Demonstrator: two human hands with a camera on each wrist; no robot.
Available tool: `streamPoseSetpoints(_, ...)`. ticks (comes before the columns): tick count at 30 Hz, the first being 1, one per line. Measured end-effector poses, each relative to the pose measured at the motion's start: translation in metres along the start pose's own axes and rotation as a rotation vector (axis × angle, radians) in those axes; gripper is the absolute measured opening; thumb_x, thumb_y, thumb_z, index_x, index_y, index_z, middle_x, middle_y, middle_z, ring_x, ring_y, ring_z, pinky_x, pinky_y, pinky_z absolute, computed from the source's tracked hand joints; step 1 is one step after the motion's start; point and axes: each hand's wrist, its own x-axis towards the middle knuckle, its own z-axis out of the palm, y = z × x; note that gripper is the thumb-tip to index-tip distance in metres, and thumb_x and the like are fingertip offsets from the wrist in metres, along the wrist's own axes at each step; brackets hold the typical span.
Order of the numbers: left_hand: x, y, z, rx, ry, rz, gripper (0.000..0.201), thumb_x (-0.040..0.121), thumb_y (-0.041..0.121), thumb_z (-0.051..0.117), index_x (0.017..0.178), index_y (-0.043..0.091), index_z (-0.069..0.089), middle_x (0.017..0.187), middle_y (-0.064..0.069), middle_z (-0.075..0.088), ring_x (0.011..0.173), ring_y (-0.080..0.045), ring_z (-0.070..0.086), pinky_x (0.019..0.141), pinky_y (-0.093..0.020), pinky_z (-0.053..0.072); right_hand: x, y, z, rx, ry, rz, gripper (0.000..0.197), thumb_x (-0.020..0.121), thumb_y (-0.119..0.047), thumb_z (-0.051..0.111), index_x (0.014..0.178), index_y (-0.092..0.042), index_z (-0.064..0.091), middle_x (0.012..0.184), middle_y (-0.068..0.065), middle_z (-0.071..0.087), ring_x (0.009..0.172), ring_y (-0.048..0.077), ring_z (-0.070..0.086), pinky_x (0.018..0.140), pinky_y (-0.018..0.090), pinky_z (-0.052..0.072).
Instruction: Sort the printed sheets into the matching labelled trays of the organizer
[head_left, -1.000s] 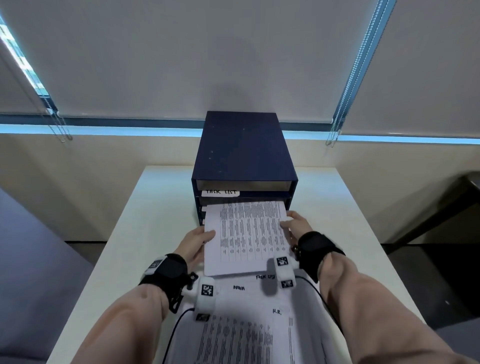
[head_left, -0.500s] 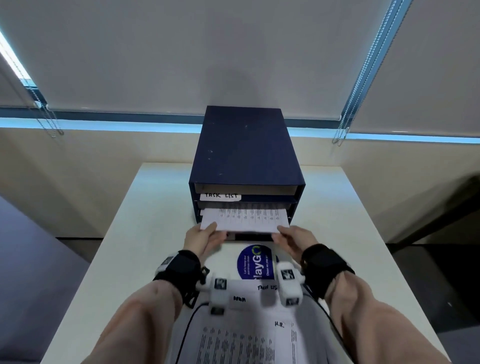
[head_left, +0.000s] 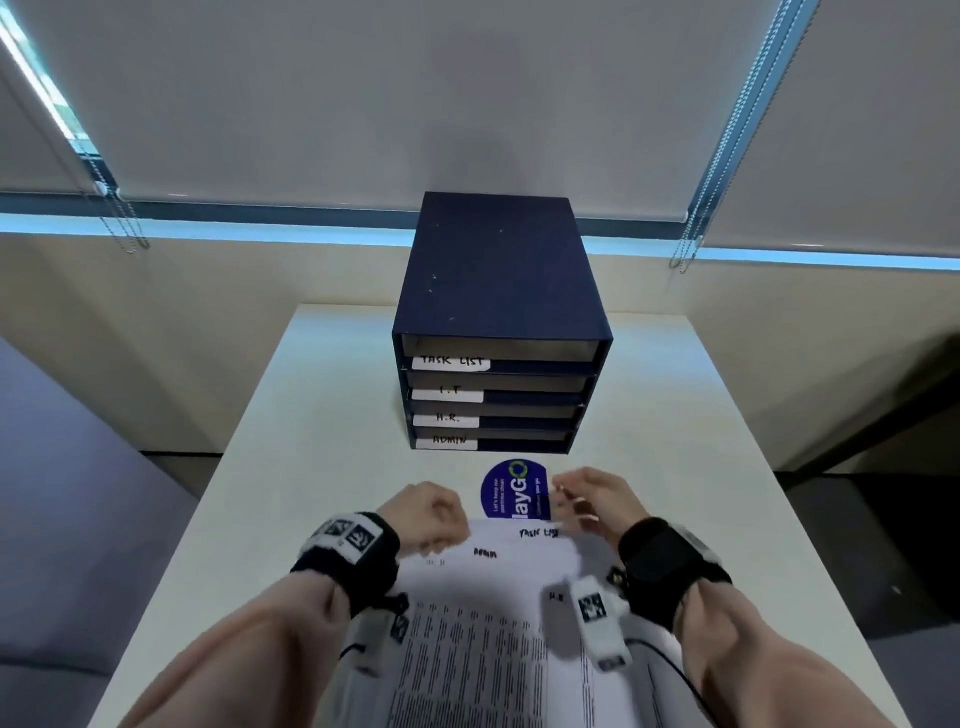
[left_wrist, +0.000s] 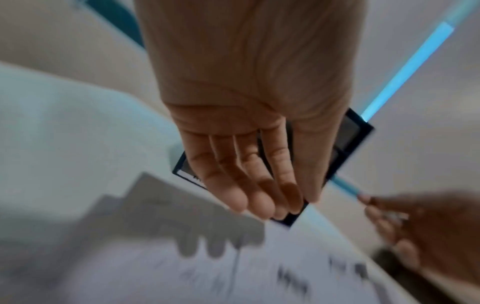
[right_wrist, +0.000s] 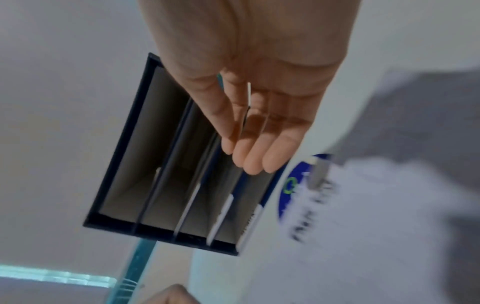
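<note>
Both hands have come back from the organizer (head_left: 501, 332), and the sheet they were feeding into its second slot half a second ago is gone from view, so I judge it filed. Now the left hand (head_left: 426, 512) and the right hand (head_left: 592, 496) hover over the far edge of the stack of printed sheets (head_left: 483, 623), which lies fanned on the white table (head_left: 311, 415) near the person, well short of the organizer. The wrist views show both sets of fingers (left_wrist: 249, 185) straight, loosely together and holding nothing; the right hand's fingers (right_wrist: 254, 152) hang just above the paper.

Four labelled trays face the person: TASK LIST (head_left: 451, 361) on top, then I.T (head_left: 448, 392), H.R. (head_left: 445, 419) and ADMIN (head_left: 448, 440) at the bottom. Handwritten words sit at the sheets' far corners, one reading like TASK LIST (head_left: 539, 533), one like ADMIN (head_left: 484, 554). A blue round sticker (head_left: 514, 491) shows on the table between stack and organizer.

The step in hand looks like picking the next sheet. To do it well:
- read the corner word before lifting;
- peel off only the top sheet, pinching both far corners so it stays flat;
- keep the rest of the stack from sliding;
- line the leading edge square with the matching slot, then push level.
</note>
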Motion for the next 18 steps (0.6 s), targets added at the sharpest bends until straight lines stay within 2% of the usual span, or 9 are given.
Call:
streamPoseSetpoints(2,-0.008,-0.016,0.016,0.392,-0.011,0.014,0.021,0.075,0.032,0.072,0.094,0.026,0.064,0.087,0.009,0.06,0.075,-0.008,0.056,0.069,-0.019,0.046,-0.011,0.033,-0.012,-0.075,0.016,0.056,0.012,0.093,-0.005,0.054,0.087,-0.001,0.064,0.072,0.016,0.067,0.066,0.028,0.063,0.063,0.036,0.055)
streamPoseSetpoints(4,-0.013,-0.031,0.032,0.671,0.015,0.003,0.038,0.074,0.037,0.07,0.107,0.025,0.055,0.097,0.007,0.048,0.091,-0.014,0.049,0.078,-0.026,0.041,-0.02,0.065,-0.02,-0.116,0.064,0.096,0.013,0.089,0.001,0.056,0.077,-0.001,0.062,0.062,0.016,0.063,0.054,0.024,0.055,0.055,0.032,0.046)
streamPoseSetpoints(6,-0.019,-0.039,0.044,0.814,0.029,-0.013,0.044,0.074,0.037,0.068,0.11,0.023,0.048,0.106,0.003,0.046,0.103,-0.019,0.045,0.082,-0.032,0.036,-0.027,0.089,-0.024,-0.146,0.126,0.112,0.016,0.085,0.006,0.057,0.071,-0.002,0.06,0.058,0.015,0.058,0.051,0.021,0.048,0.056,0.032,0.038)
streamPoseSetpoints(8,-0.022,-0.042,0.049,0.851,0.032,-0.029,0.037,0.076,0.036,0.066,0.105,0.022,0.047,0.111,0.0,0.048,0.107,-0.021,0.044,0.085,-0.033,0.034,-0.037,0.102,-0.026,-0.129,0.149,0.13,0.017,0.084,0.008,0.056,0.074,-0.004,0.061,0.057,0.012,0.058,0.049,0.019,0.047,0.052,0.028,0.038)
streamPoseSetpoints(10,-0.026,-0.04,0.048,0.754,0.063,-0.032,0.019,0.079,0.031,0.063,0.089,0.025,0.048,0.104,0.001,0.051,0.103,-0.02,0.048,0.082,-0.03,0.036,-0.045,0.103,-0.027,-0.087,0.146,0.142,0.014,0.084,0.009,0.057,0.085,-0.005,0.061,0.061,0.012,0.059,0.049,0.019,0.048,0.049,0.022,0.037)
streamPoseSetpoints(12,-0.032,-0.034,0.041,0.468,0.134,-0.019,0.017,0.08,0.027,0.065,0.074,0.029,0.05,0.093,0.004,0.055,0.096,-0.017,0.055,0.08,-0.027,0.041,-0.051,0.099,-0.027,-0.049,0.123,0.102,0.022,0.081,0.012,0.059,0.097,-0.003,0.059,0.061,0.012,0.06,0.054,0.02,0.049,0.047,0.021,0.038)
streamPoseSetpoints(13,-0.037,-0.027,0.037,0.274,0.178,-0.01,0.018,0.081,0.025,0.068,0.072,0.029,0.053,0.093,0.002,0.06,0.093,-0.015,0.057,0.085,-0.027,0.044,-0.054,0.096,-0.027,-0.028,0.107,0.079,0.027,0.08,0.016,0.06,0.1,-0.002,0.057,0.059,0.01,0.058,0.055,0.021,0.049,0.046,0.022,0.042)
streamPoseSetpoints(16,-0.045,-0.008,0.02,-0.23,0.274,0.022,0.008,0.082,0.016,0.072,0.081,0.014,0.064,0.104,-0.019,0.066,0.094,-0.015,0.056,0.106,-0.046,0.037,-0.066,0.086,-0.022,0.068,0.0,0.066,0.029,0.077,0.017,0.066,0.099,0.0,0.056,0.066,0.011,0.053,0.057,0.021,0.054,0.05,0.02,0.05)
streamPoseSetpoints(18,-0.043,0.0,0.007,-0.492,0.308,0.044,0.012,0.083,0.012,0.071,0.092,0.007,0.066,0.106,-0.023,0.066,0.097,-0.026,0.062,0.101,-0.05,0.044,-0.069,0.081,-0.017,0.043,-0.093,0.088,0.022,0.073,0.002,0.074,0.081,-0.006,0.056,0.063,0.009,0.052,0.053,0.019,0.051,0.05,0.023,0.042)
